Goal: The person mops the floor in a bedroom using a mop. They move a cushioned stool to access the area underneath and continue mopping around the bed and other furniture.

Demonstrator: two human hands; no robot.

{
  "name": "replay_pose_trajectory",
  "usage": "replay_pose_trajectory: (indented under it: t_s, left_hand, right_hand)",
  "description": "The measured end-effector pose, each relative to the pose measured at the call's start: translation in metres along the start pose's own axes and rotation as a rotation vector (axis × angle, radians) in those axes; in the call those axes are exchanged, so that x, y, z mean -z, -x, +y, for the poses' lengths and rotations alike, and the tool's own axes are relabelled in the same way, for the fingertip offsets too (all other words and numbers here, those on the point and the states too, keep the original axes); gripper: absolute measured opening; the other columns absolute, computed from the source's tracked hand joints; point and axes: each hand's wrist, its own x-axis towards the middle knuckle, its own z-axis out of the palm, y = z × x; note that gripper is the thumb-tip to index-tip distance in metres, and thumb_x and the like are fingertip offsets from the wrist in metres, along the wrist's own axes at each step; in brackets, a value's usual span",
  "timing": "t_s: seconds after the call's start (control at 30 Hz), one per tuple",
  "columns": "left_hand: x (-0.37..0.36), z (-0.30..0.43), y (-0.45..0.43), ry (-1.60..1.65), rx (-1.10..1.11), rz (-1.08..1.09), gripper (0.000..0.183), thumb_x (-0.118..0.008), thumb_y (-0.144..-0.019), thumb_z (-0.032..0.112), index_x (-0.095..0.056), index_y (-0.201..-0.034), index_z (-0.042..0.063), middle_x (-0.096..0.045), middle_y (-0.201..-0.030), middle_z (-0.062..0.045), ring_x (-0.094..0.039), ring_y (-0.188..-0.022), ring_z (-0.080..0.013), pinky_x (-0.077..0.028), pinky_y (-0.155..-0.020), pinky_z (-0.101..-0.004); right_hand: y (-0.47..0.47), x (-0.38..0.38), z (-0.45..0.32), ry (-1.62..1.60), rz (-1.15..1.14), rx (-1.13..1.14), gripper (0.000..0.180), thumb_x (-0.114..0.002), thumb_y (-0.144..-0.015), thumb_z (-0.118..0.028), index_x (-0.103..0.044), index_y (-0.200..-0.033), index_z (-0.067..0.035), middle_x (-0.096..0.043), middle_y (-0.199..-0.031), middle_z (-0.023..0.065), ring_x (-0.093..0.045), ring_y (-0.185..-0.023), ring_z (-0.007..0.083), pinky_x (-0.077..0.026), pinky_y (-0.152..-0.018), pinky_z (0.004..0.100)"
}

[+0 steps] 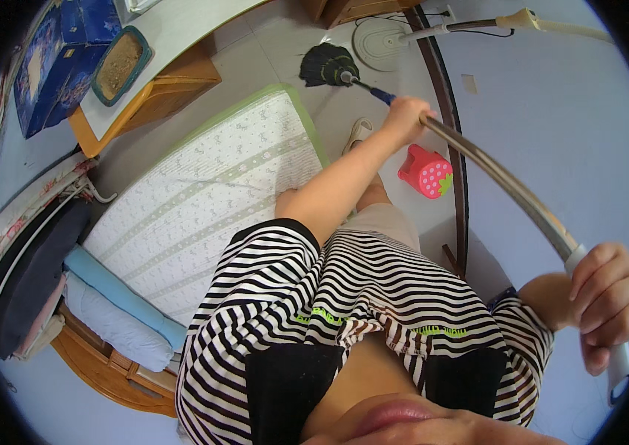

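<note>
A mop with a dark strand head (328, 65) rests on the tiled floor, its metal pole (506, 175) running towards the right side of the view. My left hand (408, 119) is closed around the lower part of the pole, just above a blue section. Farther up, my right hand (606, 306) grips the white handle end. The pole looks bent through the wide lens. Beneath the pole, near my left hand, a pink strawberry-patterned stool (430, 172) sits on the floor by the wall.
A patterned mattress (225, 183) with green edging lies to the left, with a folded blue bedding roll (119, 295) near the headboard (103, 378). A desk (180, 39) stands upper left. A round white fan base (381, 44) and cable are beyond the mop head.
</note>
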Motion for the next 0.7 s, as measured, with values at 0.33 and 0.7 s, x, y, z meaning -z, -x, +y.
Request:
replay_pose_trajectory:
  t_s: [0.33, 0.7]
  left_hand:
    - [0.002, 0.041, 0.094, -0.182, -0.001, -0.763, 0.01, -0.066, -0.073, 0.02, -0.063, -0.071, 0.01, -0.065, -0.077, -0.013, -0.062, -0.082, -0.0357, -0.046, -0.075, -0.0476]
    - [0.026, -0.014, 0.098, -0.367, -0.017, -0.357, 0.018, -0.068, -0.081, 0.02, -0.062, -0.069, 0.008, -0.061, -0.071, -0.012, -0.057, -0.078, -0.0353, -0.043, -0.073, -0.0442]
  right_hand:
    - [0.15, -0.149, -0.032, 0.132, 1.128, 0.032, 0.036, -0.065, -0.081, -0.024, -0.042, -0.055, -0.02, -0.048, -0.044, -0.0093, -0.046, -0.037, 0.0033, -0.042, -0.048, 0.0185]
    - [0.183, -0.106, 0.048, -0.109, 0.538, 0.242, 0.034, -0.062, -0.087, -0.018, -0.045, -0.058, -0.011, -0.047, -0.046, 0.0002, -0.047, -0.039, 0.014, -0.046, -0.048, 0.0282]
